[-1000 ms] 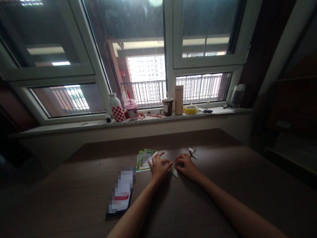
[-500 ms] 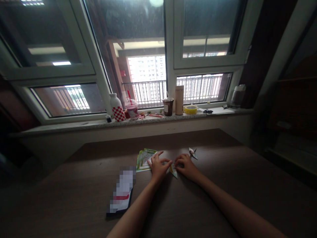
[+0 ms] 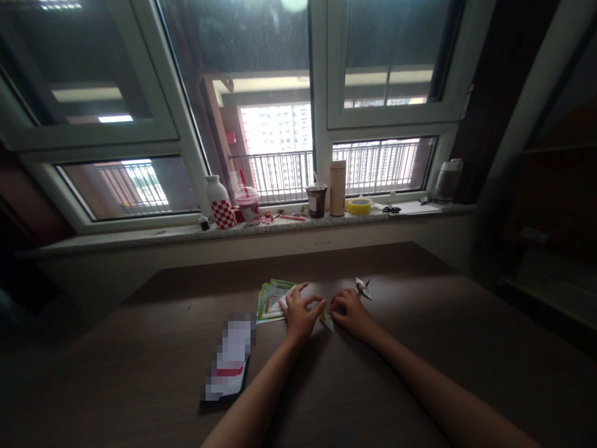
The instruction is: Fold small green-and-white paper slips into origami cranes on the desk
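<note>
A small folded piece of printed paper [image 3: 327, 320] stands between my two hands above the brown table [image 3: 354, 392]. My left hand [image 3: 301, 314] pinches its left side with thumb and forefinger, the other fingers raised. On the other side, my right hand [image 3: 347, 308] has its fingertips closed on the paper's right edge; its lower fingers are curled under. Just beyond my right hand lies a folded paper piece with pointed corners, like an origami bird [image 3: 364, 289]. Several green-and-white printed sheets [image 3: 270, 302] lie stacked left of my left hand, partly covered by it.
A phone [image 3: 228, 361] with a blurred-out screen lies left of my left forearm. On the windowsill stand a checkered bottle [image 3: 221, 205], a pink drink cup [image 3: 249, 205], a dark drink cup [image 3: 316, 201], a tan flask [image 3: 337, 188], yellow tape [image 3: 359, 207] and scissors [image 3: 391, 210].
The folded paper has shifted slightly, its lower tip now a little higher and less of it showing. Both hands stay in nearly the same place.
</note>
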Demonstrator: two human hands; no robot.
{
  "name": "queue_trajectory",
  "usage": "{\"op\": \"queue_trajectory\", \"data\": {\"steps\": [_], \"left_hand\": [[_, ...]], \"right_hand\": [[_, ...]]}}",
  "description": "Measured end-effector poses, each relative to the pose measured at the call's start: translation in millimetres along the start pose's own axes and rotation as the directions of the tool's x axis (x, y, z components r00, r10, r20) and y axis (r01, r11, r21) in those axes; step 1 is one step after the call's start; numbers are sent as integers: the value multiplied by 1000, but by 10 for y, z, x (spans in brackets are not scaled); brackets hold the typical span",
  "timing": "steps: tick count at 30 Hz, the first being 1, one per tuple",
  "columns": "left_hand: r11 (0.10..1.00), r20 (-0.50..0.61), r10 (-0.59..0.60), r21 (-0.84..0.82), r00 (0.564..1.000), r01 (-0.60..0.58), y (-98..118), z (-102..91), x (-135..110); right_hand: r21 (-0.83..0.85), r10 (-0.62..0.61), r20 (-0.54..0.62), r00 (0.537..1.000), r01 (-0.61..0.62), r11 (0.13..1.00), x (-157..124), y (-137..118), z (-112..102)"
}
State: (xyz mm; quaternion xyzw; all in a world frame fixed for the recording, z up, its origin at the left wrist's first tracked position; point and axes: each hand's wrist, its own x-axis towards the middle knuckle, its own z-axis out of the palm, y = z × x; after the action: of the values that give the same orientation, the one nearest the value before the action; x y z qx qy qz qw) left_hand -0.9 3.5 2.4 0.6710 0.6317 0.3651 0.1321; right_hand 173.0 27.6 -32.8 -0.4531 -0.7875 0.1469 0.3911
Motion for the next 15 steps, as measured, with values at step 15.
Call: {"op": "queue_trajectory", "data": {"steps": [15], "left_hand": [[985, 134, -11, 172, 991, -12, -24, -20, -72]], "right_hand": [[-119, 85, -48, 995, -91, 989, -2, -6, -63]]}}
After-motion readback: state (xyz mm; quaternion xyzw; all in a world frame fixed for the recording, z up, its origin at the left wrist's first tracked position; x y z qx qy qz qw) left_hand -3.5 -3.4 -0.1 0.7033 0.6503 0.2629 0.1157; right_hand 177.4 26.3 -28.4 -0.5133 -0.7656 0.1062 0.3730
